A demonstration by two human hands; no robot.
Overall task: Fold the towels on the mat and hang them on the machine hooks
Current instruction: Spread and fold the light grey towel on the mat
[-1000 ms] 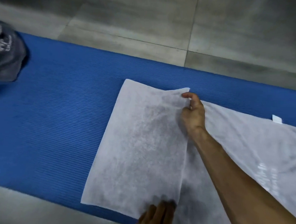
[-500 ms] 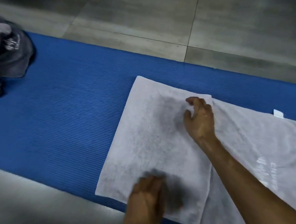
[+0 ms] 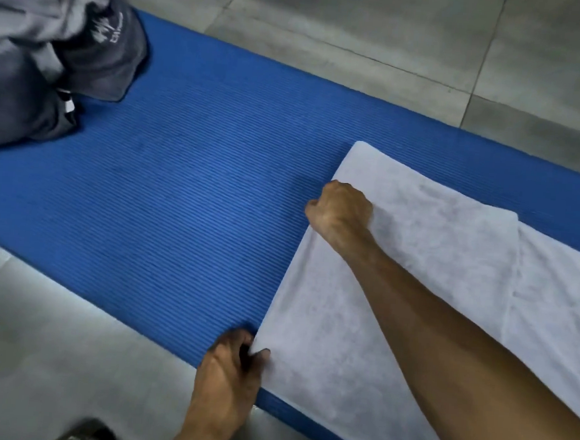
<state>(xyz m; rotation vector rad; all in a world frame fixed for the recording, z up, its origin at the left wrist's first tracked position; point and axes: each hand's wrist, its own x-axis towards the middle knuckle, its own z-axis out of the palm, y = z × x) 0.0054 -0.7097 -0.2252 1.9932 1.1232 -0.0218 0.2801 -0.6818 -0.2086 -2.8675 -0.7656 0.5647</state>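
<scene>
A white towel (image 3: 423, 263), folded over on itself, lies on the right part of the blue mat (image 3: 188, 185). My left hand (image 3: 228, 377) pinches the towel's near left corner at the mat's front edge. My right hand (image 3: 342, 211) reaches across and grips the towel's left fold edge farther back, fingers curled under it. My right forearm lies over the towel and hides part of it. No machine or hooks are in view.
A heap of dark grey towels (image 3: 49, 52) with white lettering sits on the mat's far left end. Grey floor tiles (image 3: 362, 42) surround the mat. A dark shoe tip (image 3: 85, 434) shows at the bottom edge.
Both hands slid left from the towel's loose folded edge to its left fold: the left now pinches the near corner, the right grips the far edge. The view shifted left.
</scene>
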